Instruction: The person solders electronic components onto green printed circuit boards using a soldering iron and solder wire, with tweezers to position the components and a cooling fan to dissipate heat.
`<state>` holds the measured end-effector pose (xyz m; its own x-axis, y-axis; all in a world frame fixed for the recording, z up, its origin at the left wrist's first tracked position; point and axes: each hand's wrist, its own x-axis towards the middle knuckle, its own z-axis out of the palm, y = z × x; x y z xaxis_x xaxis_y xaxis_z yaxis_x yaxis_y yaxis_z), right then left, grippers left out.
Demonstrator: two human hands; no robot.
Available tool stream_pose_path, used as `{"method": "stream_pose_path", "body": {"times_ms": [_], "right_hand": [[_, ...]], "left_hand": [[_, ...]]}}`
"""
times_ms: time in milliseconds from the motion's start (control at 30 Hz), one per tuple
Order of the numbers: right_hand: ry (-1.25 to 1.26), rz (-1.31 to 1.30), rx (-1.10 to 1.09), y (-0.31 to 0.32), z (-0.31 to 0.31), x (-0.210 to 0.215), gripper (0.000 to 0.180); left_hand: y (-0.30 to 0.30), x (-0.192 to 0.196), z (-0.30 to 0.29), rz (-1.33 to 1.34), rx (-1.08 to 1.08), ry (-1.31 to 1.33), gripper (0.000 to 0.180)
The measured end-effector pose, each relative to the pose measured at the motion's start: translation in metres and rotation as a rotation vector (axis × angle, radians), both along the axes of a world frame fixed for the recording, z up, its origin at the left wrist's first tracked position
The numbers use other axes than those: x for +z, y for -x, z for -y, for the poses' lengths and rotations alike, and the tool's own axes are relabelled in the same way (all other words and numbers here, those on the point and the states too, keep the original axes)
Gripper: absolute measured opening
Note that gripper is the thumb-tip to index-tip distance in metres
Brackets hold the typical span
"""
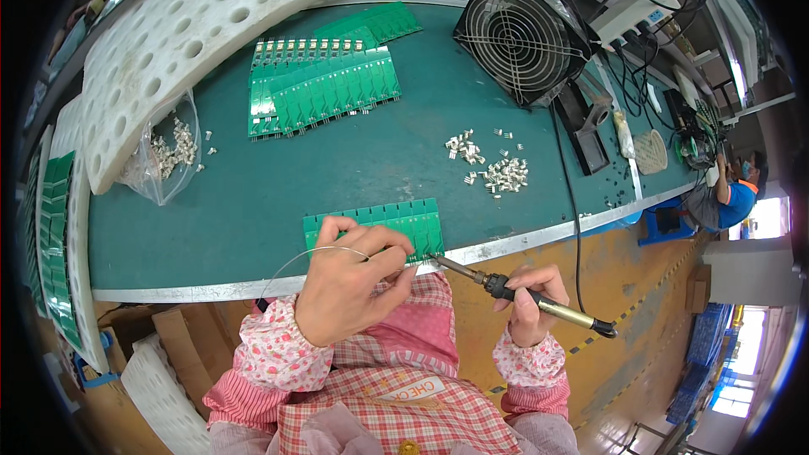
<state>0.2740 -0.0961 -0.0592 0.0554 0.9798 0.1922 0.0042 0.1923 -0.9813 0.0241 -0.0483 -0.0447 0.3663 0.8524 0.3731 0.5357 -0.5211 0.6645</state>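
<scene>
A green circuit board panel (pixel 383 217) lies at the table's front edge, partly under my left hand (pixel 350 282). That hand is closed, with a thin solder wire (pixel 291 263) running through its fingers and curving off to the left. Its fingertips are at the board's near right corner. My right hand (pixel 533 299) grips a soldering iron (pixel 548 307) by its handle. The iron's tip meets the near right edge of the board, close to the left fingertips; whether it touches a pin is too small to tell.
Small white connectors (pixel 506 175) lie in piles right of centre. Further back are stacked green boards (pixel 337 88) and a black fan (pixel 516 38). A plastic bag (pixel 164 164) of connectors sits left, beside white foam with holes (pixel 194 49). A black cable (pixel 566 194) hangs over the edge.
</scene>
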Motion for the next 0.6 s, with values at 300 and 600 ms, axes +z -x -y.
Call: {"method": "stream_pose_path", "body": {"times_ms": [300, 600], "right_hand": [[0.016, 0.007, 0.002, -0.0001, 0.0003, -0.0013, 0.023], [0.008, 0.013, 0.014, 0.0001, 0.0016, 0.0000, 0.021]], "left_hand": [[-0.0020, -0.0012, -0.0003, -0.030, 0.001, -0.009, 0.017], [-0.0023, -0.0011, -0.0002, -0.027, 0.001, -0.019, 0.017]]}}
